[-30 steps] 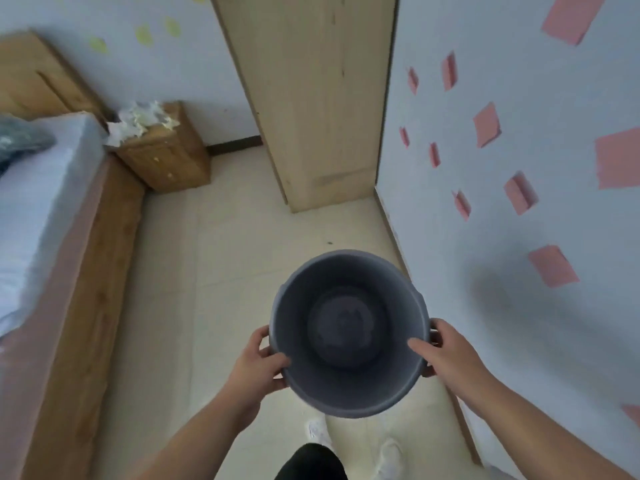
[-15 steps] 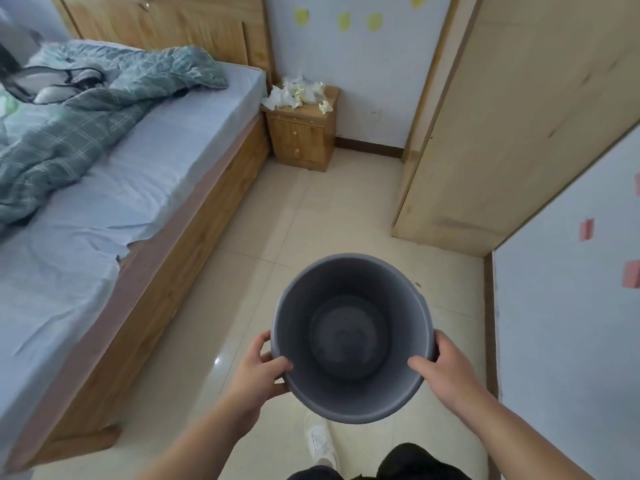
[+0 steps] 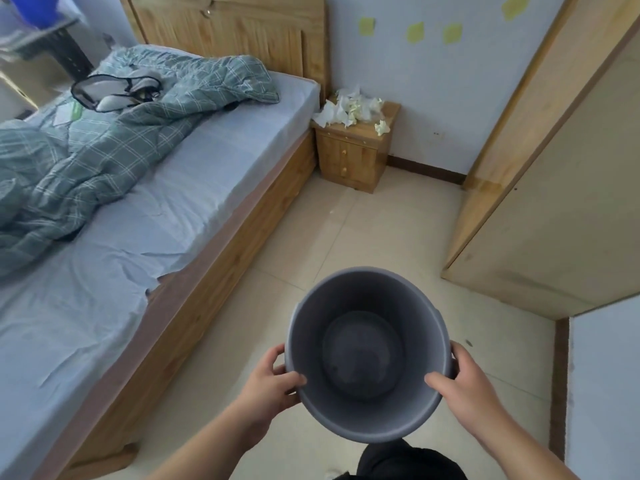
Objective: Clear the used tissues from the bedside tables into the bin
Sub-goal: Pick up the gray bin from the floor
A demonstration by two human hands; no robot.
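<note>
I hold a grey round bin (image 3: 367, 296) in front of me above the floor, and nothing lies inside it. My left hand (image 3: 272, 384) grips its left rim with the thumb over the edge. On the right rim sits my right hand (image 3: 462, 381), gripping the same way. Far ahead, a small wooden bedside table (image 3: 349, 157) stands between the bed and the wall. A heap of crumpled white and pale yellow tissues (image 3: 349, 107) covers its top, and one tissue (image 3: 382, 127) lies apart at the right front corner.
A wooden bed (image 3: 194, 271) with a blue sheet and a green checked quilt (image 3: 114, 133) fills the left side. A tall wooden wardrobe (image 3: 554, 188) stands on the right. A strip of tiled floor (image 3: 363, 233) runs between them toward the bedside table.
The view has swung left from the wall with pink notes to the bed and bedside table. Both hands keep the same grip on the bin.
</note>
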